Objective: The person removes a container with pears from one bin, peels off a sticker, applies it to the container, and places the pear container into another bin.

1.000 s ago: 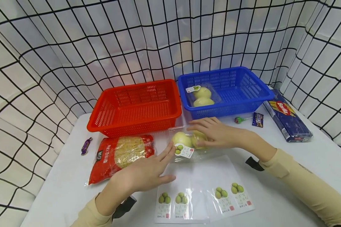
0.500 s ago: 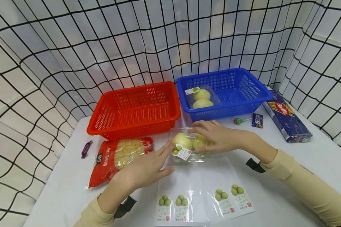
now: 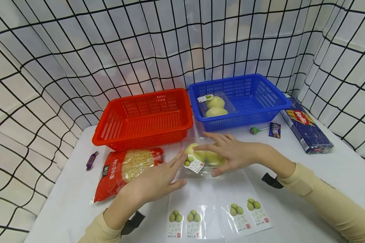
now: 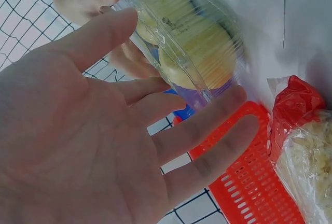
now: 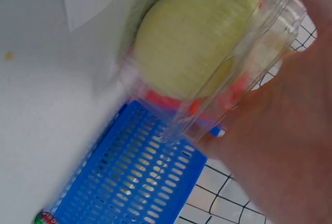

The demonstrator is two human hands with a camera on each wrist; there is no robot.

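Note:
A clear plastic clamshell box (image 3: 202,174) with two pale yellow-green round fruits (image 3: 213,158) lies on the table, on the upper edge of the white sticker sheets (image 3: 213,199). A white label (image 3: 194,164) with a fruit picture sits on the box's left part. Straight fingers of my left hand (image 3: 158,184) touch the box beside that label; its palm (image 4: 93,136) shows bare in the left wrist view. Over the right part of the lid spreads my right hand (image 3: 240,152), index finger extended across it, thumb by the front edge. Its fingertips are partly hidden in the right wrist view.
Behind the box stand a red basket (image 3: 146,137) and a blue basket (image 3: 243,119) holding another box of fruit (image 3: 215,112). A bag of noodles (image 3: 129,172) and a purple candy (image 3: 92,161) lie left. Right are a lollipop (image 3: 254,130), a small packet (image 3: 274,130) and a Barilla box (image 3: 307,126).
My right hand's index finger has reached further left across the lid, and its thumb has come forward to the near edge. The left hand stays nearly still at the box's left side.

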